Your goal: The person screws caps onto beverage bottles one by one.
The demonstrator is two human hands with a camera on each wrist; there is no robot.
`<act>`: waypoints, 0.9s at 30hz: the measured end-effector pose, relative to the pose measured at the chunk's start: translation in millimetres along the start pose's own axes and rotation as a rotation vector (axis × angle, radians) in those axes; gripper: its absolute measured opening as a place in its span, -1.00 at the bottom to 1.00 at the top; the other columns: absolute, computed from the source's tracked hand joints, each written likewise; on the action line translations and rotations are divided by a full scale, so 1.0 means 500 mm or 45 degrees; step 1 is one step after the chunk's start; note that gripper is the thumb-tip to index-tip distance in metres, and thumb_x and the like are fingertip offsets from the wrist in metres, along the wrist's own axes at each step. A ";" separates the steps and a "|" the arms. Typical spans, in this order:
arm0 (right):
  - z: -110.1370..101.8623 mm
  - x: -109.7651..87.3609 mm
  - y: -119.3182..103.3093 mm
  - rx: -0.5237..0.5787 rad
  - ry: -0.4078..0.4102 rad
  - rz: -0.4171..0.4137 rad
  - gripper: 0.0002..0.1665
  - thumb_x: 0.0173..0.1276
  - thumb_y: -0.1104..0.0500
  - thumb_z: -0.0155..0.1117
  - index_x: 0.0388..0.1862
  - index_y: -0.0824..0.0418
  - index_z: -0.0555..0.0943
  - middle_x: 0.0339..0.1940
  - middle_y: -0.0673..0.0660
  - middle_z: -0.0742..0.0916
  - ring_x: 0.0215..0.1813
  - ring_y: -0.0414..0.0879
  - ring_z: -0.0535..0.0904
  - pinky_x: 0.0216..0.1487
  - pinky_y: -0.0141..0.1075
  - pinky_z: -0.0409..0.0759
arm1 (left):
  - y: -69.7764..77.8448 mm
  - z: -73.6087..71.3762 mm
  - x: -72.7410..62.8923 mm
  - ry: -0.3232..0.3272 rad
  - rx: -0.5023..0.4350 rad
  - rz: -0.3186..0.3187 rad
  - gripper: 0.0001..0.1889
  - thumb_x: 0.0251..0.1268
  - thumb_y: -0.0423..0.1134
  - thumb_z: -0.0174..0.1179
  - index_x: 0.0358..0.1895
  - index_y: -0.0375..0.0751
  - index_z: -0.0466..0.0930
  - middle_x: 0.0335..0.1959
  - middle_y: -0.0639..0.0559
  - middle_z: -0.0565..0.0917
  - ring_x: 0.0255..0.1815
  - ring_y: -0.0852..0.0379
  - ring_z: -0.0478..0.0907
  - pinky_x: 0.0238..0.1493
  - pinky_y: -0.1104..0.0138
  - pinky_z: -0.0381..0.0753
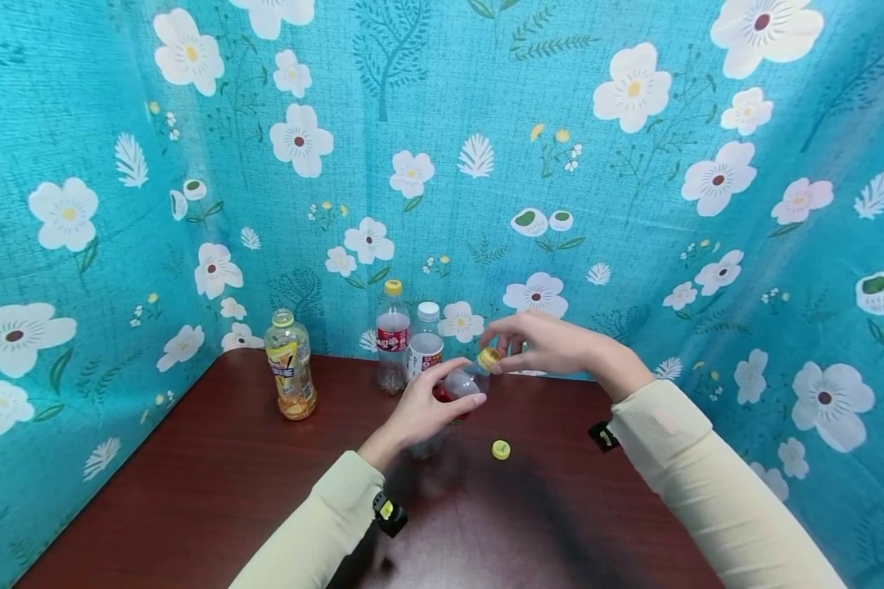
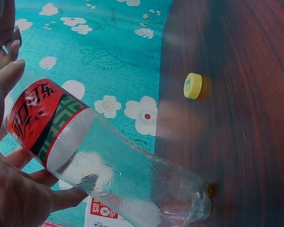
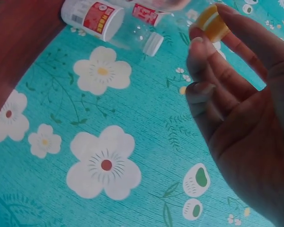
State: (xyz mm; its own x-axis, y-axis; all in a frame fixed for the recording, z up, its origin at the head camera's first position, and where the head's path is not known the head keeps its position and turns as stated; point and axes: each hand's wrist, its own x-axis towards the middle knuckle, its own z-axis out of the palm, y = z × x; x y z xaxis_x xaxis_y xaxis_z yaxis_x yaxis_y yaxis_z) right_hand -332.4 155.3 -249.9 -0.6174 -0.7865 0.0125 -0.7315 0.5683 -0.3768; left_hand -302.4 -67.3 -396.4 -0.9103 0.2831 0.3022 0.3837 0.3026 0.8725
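A transparent plastic cola bottle [image 2: 118, 165] with a red and black label leans in my left hand [image 1: 421, 413], whose fingers and thumb wrap its upper part. Its base is down by the table in the left wrist view. At the bottle's mouth, my right hand [image 1: 545, 339] pinches a yellow cap [image 3: 213, 23] between thumb and fingers. Whether the cap sits on the neck or just above it, I cannot tell. A second yellow cap [image 1: 501, 449] lies loose on the dark table, to the right of the bottle's base.
Behind my left hand stand a red-labelled bottle with a yellow cap [image 1: 393, 343] and a white-capped bottle [image 1: 426, 342]. An uncapped tea bottle [image 1: 291, 368] stands further left. A blue flowered curtain [image 1: 442, 204] hangs along the back of the brown table [image 1: 228, 474].
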 end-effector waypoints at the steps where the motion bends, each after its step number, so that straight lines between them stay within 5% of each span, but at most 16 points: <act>1: 0.000 0.001 0.001 0.006 0.004 -0.006 -0.67 0.44 0.13 0.39 0.14 0.14 0.66 -0.30 -0.05 0.73 -0.25 -0.14 0.70 -0.18 -0.20 0.66 | 0.000 0.000 0.000 0.001 0.001 0.002 -0.34 0.31 0.09 0.38 0.45 0.09 0.46 0.41 0.03 0.51 0.28 0.03 0.48 0.22 0.01 0.59; 12: 0.011 0.009 -0.006 -0.051 0.111 -0.118 -0.89 0.47 0.13 0.35 -0.24 0.15 0.69 -0.54 -0.04 0.71 -0.58 -0.24 0.55 -0.42 -0.29 0.56 | 0.001 -0.004 0.003 0.019 0.002 0.041 -0.37 0.32 0.06 0.38 0.43 0.08 0.49 0.37 0.08 0.54 0.21 0.05 0.51 0.15 0.09 0.63; 21: 0.024 0.008 0.012 -0.016 0.101 -0.098 -0.70 0.44 0.06 0.39 0.11 0.05 0.69 -0.28 -0.10 0.75 -0.28 -0.19 0.67 -0.15 -0.23 0.68 | -0.006 -0.013 0.000 -0.040 -0.054 -0.003 -0.38 0.35 0.03 0.36 0.45 0.07 0.46 0.37 -0.02 0.53 0.18 -0.01 0.51 0.09 0.05 0.65; 27: 0.028 0.013 0.008 -0.005 0.141 -0.130 -0.79 0.43 0.10 0.40 0.00 0.10 0.72 -0.35 -0.10 0.73 -0.35 -0.20 0.64 -0.21 -0.23 0.67 | -0.004 -0.015 -0.002 -0.041 -0.067 -0.005 -0.36 0.34 0.03 0.37 0.46 0.09 0.45 0.40 0.05 0.50 0.27 0.01 0.47 0.18 0.01 0.62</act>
State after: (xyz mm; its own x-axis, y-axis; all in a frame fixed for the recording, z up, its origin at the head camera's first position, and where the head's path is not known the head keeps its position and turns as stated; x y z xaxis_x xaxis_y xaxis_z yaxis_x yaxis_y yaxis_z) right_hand -335.0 149.2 -264.4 -0.5674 -0.8092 0.1526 -0.7934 0.4876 -0.3645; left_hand -303.5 -75.2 -395.5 -0.9060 0.3110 0.2870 0.3707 0.2559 0.8928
